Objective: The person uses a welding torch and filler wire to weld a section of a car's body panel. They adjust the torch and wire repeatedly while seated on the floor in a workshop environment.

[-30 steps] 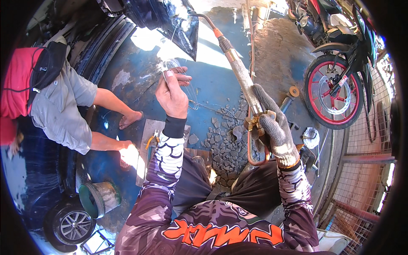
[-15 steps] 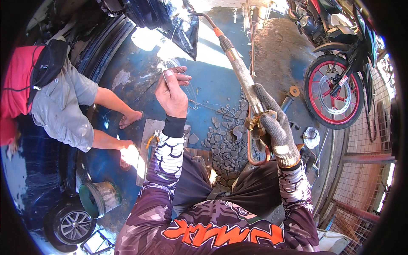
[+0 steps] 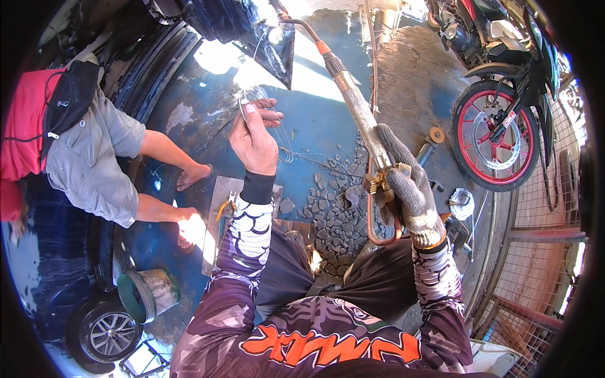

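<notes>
My right hand, in a grey knitted glove, is wrapped round the valve end of a gas welding torch. The torch slants up and to the left. Its bent copper tube ends at a dark, glossy vehicle body panel, beside a small bright glow. Bare and half curled, my left hand pinches a thin metal wire between thumb and fingers. One length of this wire rises toward the panel near the nozzle; its loose loops hang behind the fingers.
A person in grey shorts stands barefoot at the left beside a dark vehicle. A tilted bucket is below. Broken grey chips cover the floor between my knees. Hoses run near the torch. A motorcycle stands at the right.
The bright glow at the panel by the nozzle has shrunk, and the wire there shows more clearly. My hands stay almost still. The person at the left has shifted slightly.
</notes>
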The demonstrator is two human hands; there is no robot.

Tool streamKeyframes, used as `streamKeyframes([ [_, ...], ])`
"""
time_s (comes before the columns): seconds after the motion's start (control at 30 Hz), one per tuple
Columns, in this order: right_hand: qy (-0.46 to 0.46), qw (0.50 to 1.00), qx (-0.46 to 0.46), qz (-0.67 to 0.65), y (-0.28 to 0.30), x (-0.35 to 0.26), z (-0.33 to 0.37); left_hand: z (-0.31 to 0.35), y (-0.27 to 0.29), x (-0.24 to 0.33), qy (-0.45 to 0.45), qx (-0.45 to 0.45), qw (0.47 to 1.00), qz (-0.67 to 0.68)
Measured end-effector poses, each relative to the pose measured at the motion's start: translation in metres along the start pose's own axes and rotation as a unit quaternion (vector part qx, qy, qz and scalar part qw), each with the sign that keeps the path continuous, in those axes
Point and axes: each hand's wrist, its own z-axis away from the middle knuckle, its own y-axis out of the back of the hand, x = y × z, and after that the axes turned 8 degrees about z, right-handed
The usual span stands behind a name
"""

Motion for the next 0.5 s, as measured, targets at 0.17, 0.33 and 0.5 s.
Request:
streamKeyframes([
  [0.17,-0.037,0.999,-0.014,-0.030,0.0003,-0.0038,0.0036,-0.0005,-0.0008,-0.0008,0.003,-0.001,1.000,0.006],
  [0.33,-0.005,1.000,0.001,-0.005,-0.0012,-0.0012,0.0024,-0.0003,-0.0002,0.0000,0.006,0.001,1.000,0.003],
  [0.5,-0.002,1.000,-0.003,-0.015,0.0004,0.0022,0.0007,-0.0021,-0.0011,-0.0005,0.006,0.000,1.000,-0.001],
])
